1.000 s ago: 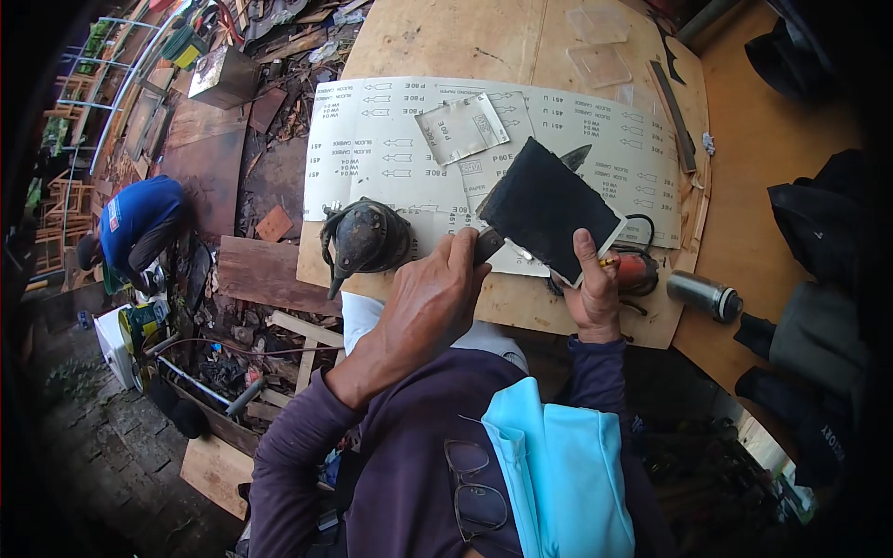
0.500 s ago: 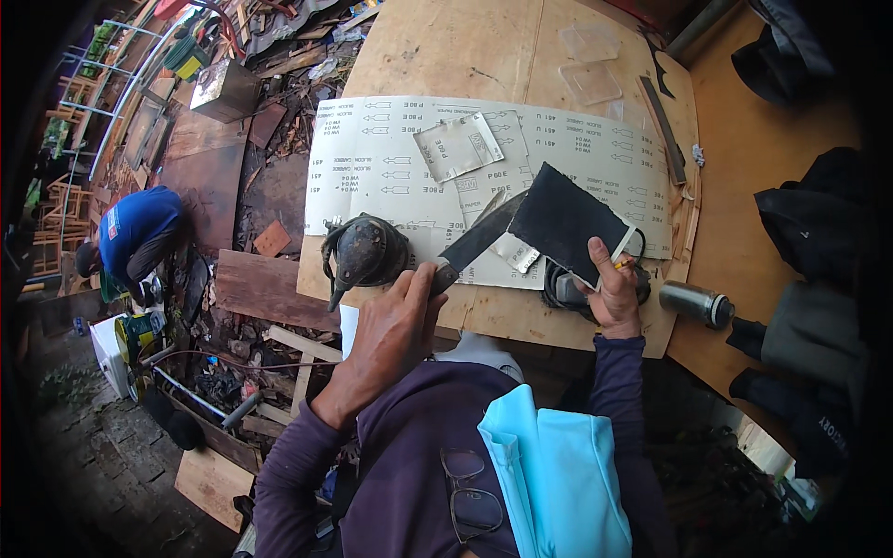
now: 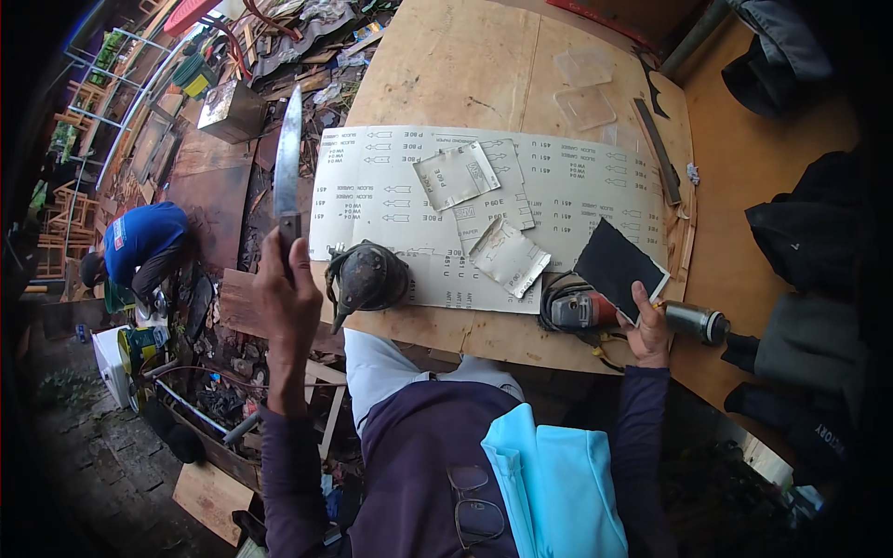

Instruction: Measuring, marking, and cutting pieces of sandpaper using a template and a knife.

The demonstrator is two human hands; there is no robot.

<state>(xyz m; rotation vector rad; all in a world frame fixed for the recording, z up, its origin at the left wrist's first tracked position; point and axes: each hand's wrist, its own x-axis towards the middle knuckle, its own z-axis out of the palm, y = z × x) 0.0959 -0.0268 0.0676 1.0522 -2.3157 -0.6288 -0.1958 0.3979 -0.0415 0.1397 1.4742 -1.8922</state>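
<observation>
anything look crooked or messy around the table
Yes: two small sandpaper pieces lie askew on the large sheet, with edges that look bent. Left of the table, untidy debris litters the ground.

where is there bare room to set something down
The table is bare beyond the big sheet, left of the trays, and along its near edge between black tool and red tool. Crowded: around red tool, right hand.

Standing here, I see two hands (image 3: 290, 290), one knife (image 3: 287, 158) and one black sheet (image 3: 614, 270). Nearby I count two power tools (image 3: 369, 277), one large printed sheet (image 3: 372, 223), three smaller pale pieces (image 3: 456, 177), one metal bottle (image 3: 686, 320), one pair of glasses (image 3: 479, 517) and one turquoise cloth (image 3: 563, 479). Over to the left I make out one other person (image 3: 144, 240)
</observation>
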